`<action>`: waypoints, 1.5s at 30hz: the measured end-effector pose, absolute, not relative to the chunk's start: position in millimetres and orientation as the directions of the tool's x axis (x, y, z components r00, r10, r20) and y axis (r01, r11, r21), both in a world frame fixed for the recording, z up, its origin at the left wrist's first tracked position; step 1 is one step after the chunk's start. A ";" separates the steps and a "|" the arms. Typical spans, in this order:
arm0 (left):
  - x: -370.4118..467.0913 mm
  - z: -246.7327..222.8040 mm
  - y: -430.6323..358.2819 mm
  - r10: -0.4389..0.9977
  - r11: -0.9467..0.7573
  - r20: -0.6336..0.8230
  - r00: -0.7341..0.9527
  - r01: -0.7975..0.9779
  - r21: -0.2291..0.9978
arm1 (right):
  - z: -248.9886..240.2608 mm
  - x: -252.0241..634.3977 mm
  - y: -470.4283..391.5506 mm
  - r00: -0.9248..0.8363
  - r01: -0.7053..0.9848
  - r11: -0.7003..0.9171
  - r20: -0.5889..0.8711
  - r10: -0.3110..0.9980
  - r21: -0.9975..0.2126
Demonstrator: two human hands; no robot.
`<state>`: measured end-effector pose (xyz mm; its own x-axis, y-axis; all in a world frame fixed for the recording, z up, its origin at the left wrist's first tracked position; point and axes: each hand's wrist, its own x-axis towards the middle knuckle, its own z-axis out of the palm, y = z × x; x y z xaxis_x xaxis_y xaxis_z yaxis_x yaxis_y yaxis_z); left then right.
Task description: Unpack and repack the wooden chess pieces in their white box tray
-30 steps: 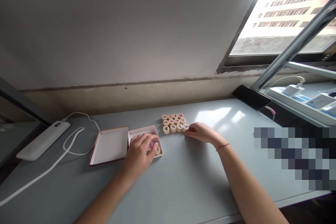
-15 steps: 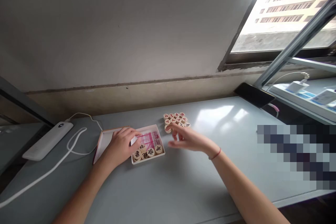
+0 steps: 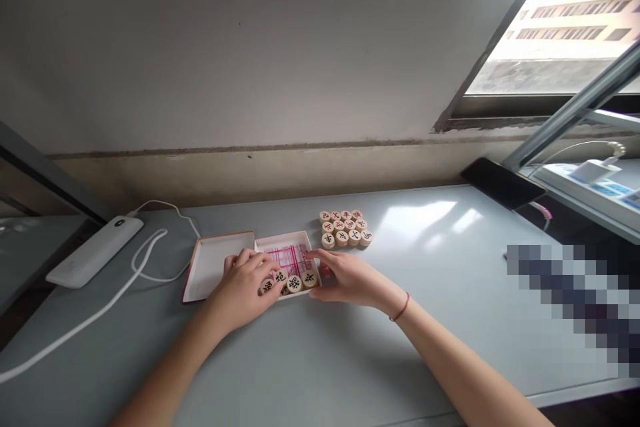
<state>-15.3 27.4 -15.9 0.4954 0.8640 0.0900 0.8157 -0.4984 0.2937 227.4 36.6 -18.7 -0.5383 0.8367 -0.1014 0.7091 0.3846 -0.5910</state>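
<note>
The hands (image 3: 244,288) hide parts of the white box (image 3: 284,241).

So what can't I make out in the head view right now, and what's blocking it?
All in the head view:
Whether the left hand has any of the black-marked pieces in its grip: its own fingers cover it.
Whether the right hand holds anything: the back of the hand hides its palm.
The open box's near left corner: behind the left hand.
One end of the white cable: cut off by the left edge.
</note>
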 end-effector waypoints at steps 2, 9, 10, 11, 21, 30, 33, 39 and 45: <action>-15.7 -13.4 26.6 0.856 -0.504 0.064 0.513 0.801 0.325 | -19.2 227.3 36.5 -0.535 0.710 0.383 -0.101 0.839 -0.591; -23.1 -8.0 29.3 0.845 -0.492 -0.010 0.534 0.787 0.372 | -20.7 228.4 37.4 -0.545 0.696 0.388 -0.093 0.833 -0.604; -25.5 -7.2 30.0 0.850 -0.484 -0.014 0.526 0.793 0.371 | -20.6 228.4 37.3 -0.543 0.698 0.386 -0.094 0.835 -0.603; -27.8 -6.1 30.5 0.855 -0.475 -0.024 0.519 0.800 0.368 | -20.2 228.3 37.2 -0.541 0.699 0.384 -0.095 0.835 -0.603; -31.8 12.3 26.1 0.855 -0.336 -0.245 0.456 0.849 0.407 | -18.8 227.6 37.1 -0.537 0.704 0.377 -0.104 0.837 -0.602; -37.4 14.2 33.3 0.909 -0.223 -0.182 0.375 0.806 0.549 | -10.3 236.6 36.5 -0.550 0.674 0.357 -0.117 0.827 -0.647; -33.6 10.4 33.0 0.916 -0.242 -0.078 0.394 0.695 0.677 | -0.6 235.8 32.0 -0.539 0.634 0.363 -0.055 0.840 -0.683; -9.1 -1.3 20.8 0.875 -0.278 -0.005 0.485 0.510 0.814 | 6.0 216.7 19.1 -0.605 0.469 0.455 0.100 0.790 -0.757; 1.2 -8.6 19.8 0.926 -0.256 0.053 0.374 0.519 0.816 | 5.9 243.0 33.2 -0.510 0.604 0.324 -0.041 0.859 -0.728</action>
